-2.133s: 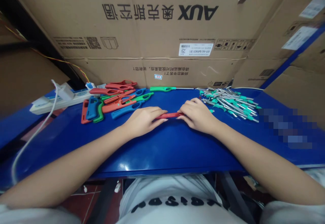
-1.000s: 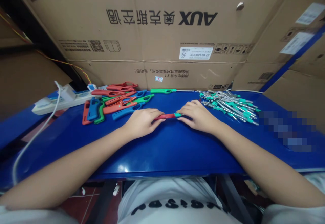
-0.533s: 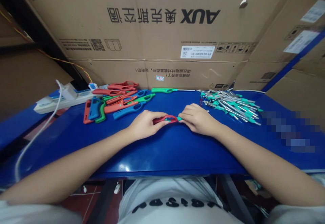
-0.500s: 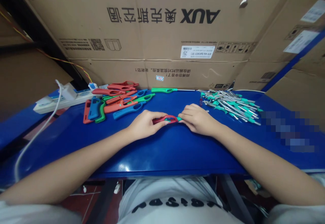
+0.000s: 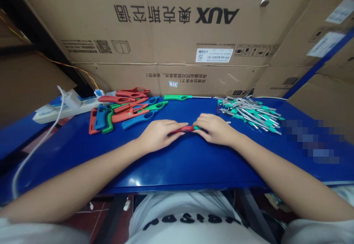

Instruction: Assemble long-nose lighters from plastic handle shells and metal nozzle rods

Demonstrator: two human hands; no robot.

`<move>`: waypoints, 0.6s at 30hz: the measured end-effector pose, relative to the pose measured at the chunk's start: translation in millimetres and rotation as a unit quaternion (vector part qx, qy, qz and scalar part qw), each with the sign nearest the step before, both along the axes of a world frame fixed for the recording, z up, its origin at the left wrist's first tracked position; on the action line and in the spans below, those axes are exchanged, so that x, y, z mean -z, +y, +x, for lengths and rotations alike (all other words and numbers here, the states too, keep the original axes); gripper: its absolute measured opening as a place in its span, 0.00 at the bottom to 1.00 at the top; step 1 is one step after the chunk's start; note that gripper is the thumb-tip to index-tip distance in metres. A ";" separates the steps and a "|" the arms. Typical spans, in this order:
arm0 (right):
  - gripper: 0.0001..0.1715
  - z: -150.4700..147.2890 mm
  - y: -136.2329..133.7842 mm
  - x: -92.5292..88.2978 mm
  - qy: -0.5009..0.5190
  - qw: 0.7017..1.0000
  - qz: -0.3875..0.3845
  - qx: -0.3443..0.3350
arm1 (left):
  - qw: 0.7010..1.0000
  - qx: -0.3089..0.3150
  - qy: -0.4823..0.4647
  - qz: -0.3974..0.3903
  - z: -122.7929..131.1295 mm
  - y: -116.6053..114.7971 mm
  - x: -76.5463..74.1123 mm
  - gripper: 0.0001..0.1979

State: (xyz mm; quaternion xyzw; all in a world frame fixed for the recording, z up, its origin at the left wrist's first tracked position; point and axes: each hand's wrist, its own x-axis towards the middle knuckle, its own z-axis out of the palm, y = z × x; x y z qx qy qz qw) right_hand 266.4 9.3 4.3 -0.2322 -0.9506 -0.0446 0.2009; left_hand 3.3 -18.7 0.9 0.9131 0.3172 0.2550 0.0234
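My left hand (image 5: pixel 158 135) is closed on a red lighter handle (image 5: pixel 186 129), which lies level and points right. Close beside it, my right hand (image 5: pixel 214 129) grips a lighter nozzle by its green base (image 5: pixel 197 128). That base meets the right end of the handle; how deep it sits is hidden by my fingers. A bit of metal tube (image 5: pixel 228 122) shows past my right knuckles. Beyond my left hand lies a pile of red, blue and green lighter handles (image 5: pixel 129 113). To the right is a heap of metal nozzles with green bases (image 5: pixel 251 115).
A green lighter with its metal tube (image 5: pixel 177 97) lies at the back of the blue table (image 5: pixel 166 170). Behind it stands a large cardboard sheet (image 5: pixel 155 48). A white power strip (image 5: pixel 83 107) with plugs and a cable is on the left.
The red handle has been turned, so its trigger loop no longer shows as an opening. Both hands remain almost in place, and metal tube now shows beyond my right hand.
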 end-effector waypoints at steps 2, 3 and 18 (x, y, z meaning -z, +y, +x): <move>0.11 1.7 2.3 0.7 0.005 0.999 -0.033 0.018 | 1.000 -0.005 0.022 -0.009 -1.3 2.2 -2.4 0.23; 0.10 3.1 3.9 1.2 0.013 0.998 -0.050 0.027 | 0.999 -0.007 0.028 -0.018 -2.2 3.3 -3.5 0.24; 0.15 15.4 5.6 -2.6 0.030 0.997 -0.060 0.041 | 0.989 -0.086 0.118 -0.028 -4.6 1.1 -15.4 0.24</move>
